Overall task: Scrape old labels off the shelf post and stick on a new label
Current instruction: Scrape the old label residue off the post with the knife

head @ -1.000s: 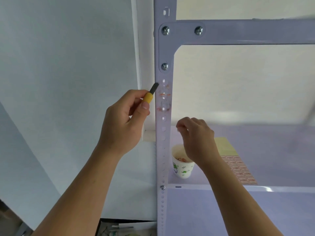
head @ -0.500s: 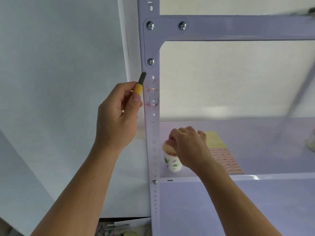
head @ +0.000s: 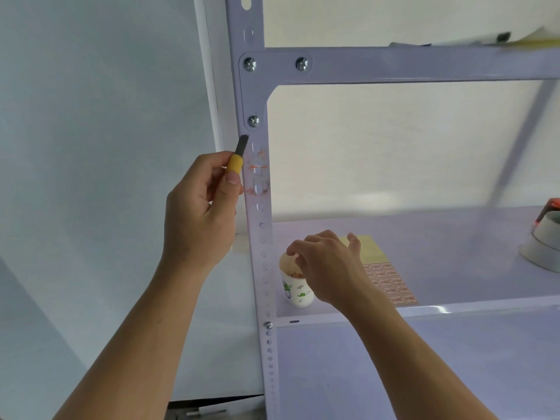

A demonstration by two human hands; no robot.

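The pale violet shelf post [head: 263,253] rises through the middle of the view. Orange label remains [head: 257,172] cling to it below a bolt. My left hand [head: 200,207] grips a yellow-handled scraper [head: 238,157], whose dark blade points up beside the post's left edge. My right hand [head: 325,266] hovers over a white paper cup [head: 295,291] on the shelf, fingers loosely spread above its rim; orange scraps lie in the cup. A label sheet [head: 389,283] with orange-printed labels lies behind that hand.
A cross beam [head: 424,65] with bolts spans the top. A roll of grey tape [head: 544,237] sits on the shelf board [head: 454,231] at the far right. A pale wall fills the left side.
My right hand has come down from beside the post to the cup and opened its fingers over the rim. The left hand keeps the scraper by the post.
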